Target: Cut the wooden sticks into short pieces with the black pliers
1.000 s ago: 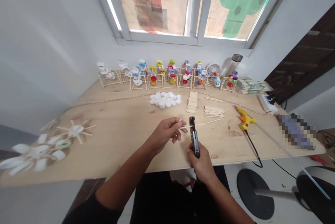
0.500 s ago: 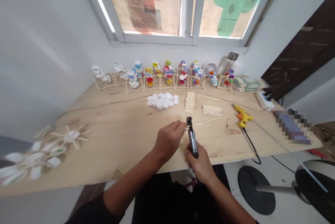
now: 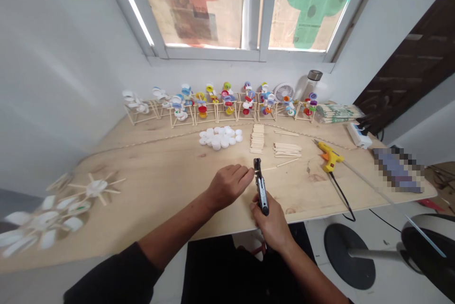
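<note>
Two hands: right hand (image 3: pixel 272 224) clenched round black pliers (image 3: pixel 262 190), left hand (image 3: pixel 229 186) curled just beside their tip.

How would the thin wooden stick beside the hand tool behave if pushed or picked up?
The thin wooden stick looks slender, so it is probably very light and likely to snap rather than droop. Lying on the smooth wooden board, it would probably slide easily when nudged.

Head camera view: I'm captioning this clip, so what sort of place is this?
Probably a craft workspace: a long plywood tabletop holds a row of stick-framed bottle-cap models, a yellow hot glue gun, and bundled wooden craft sticks.
</note>
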